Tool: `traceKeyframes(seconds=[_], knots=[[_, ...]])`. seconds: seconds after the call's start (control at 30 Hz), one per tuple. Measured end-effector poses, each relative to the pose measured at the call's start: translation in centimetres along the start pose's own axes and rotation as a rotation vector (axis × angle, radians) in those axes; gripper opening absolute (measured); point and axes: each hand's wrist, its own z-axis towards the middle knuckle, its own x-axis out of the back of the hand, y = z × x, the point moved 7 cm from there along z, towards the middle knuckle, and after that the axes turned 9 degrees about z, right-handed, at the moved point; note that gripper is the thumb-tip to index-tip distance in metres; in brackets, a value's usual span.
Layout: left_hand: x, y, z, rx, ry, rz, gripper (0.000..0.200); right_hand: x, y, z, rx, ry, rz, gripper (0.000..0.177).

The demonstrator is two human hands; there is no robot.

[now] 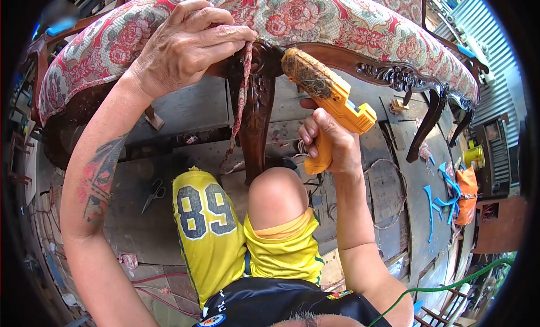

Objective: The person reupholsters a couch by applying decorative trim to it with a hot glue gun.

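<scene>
My left hand (185,48) is at the lower edge of a floral upholstered seat (298,17), its fingertips pinching a narrow fabric-covered cord (242,96). The cord's loose end hangs down in front of a carved dark wooden leg (256,119). My right hand (336,140) grips the handle of a yellow glue gun (344,105). Dark, stringy residue cakes the gun's front, which points up at the wooden rail (326,57) just right of the leg's top. Whether its nozzle touches the rail or fabric cannot be made out.
Scissors (153,195) lie on the wooden plank floor (152,237), left of my knees. To the right are blue strips (447,186), an orange bag (466,195) and a yellow can (473,157). A green cord (450,285) crosses at lower right, and reddish cables (160,293) run at lower left.
</scene>
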Motion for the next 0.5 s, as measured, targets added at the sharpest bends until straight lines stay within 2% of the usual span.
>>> traceKeyframes(seconds=[0.5], knots=[[0.11,0.04,0.13,0.006,0.015,0.001,0.036,0.12,0.28,-0.14,-0.009,0.006,0.039,0.048]])
